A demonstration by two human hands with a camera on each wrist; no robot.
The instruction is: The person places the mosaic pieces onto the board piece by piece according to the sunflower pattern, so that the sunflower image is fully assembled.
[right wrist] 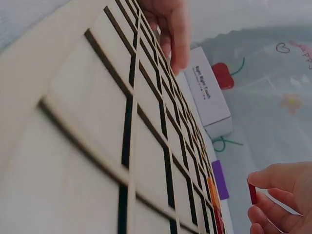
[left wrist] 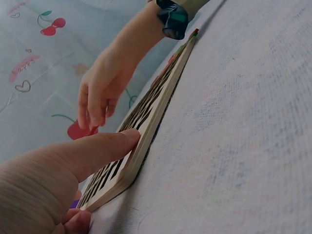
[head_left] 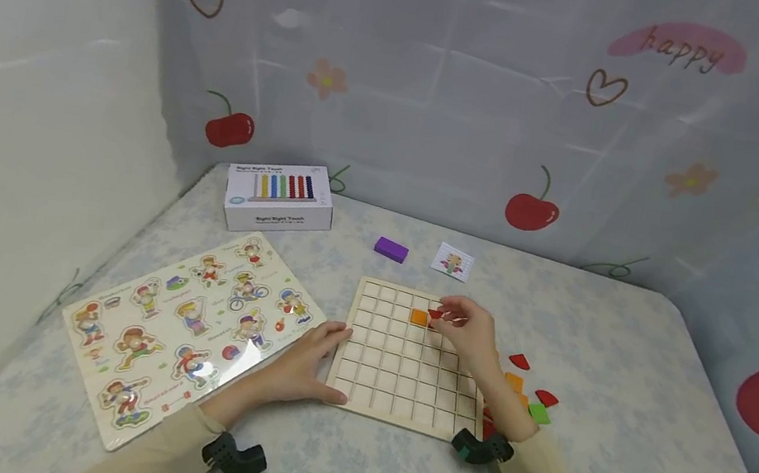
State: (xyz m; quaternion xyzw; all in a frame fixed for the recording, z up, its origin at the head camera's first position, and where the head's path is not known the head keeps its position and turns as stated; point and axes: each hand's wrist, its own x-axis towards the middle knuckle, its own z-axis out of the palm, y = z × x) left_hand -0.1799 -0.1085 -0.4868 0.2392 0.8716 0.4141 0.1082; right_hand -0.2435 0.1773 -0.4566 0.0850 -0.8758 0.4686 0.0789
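Note:
A square wooden grid board (head_left: 407,420) lies on the table with an orange square tile (head_left: 419,317) in one of its far cells. My right hand (head_left: 472,336) is over the board's far right part, pinching a thin red quarter-circle tile (right wrist: 252,192) between thumb and fingers. Another red tile (right wrist: 218,220) shows beside the orange one in the right wrist view. At the board's left side rests my left hand (head_left: 301,366), thumb and fingers spread apart. Its thumb (left wrist: 109,148) lies nearly straight on the wooden rim in the left wrist view.
Loose tiles lie right of the board, among them a red tile (head_left: 520,361) and a green tile (head_left: 539,414). Behind it are a purple block (head_left: 391,249) and a pattern card (head_left: 453,262). A picture puzzle board (head_left: 165,322) and white box (head_left: 280,199) stand left.

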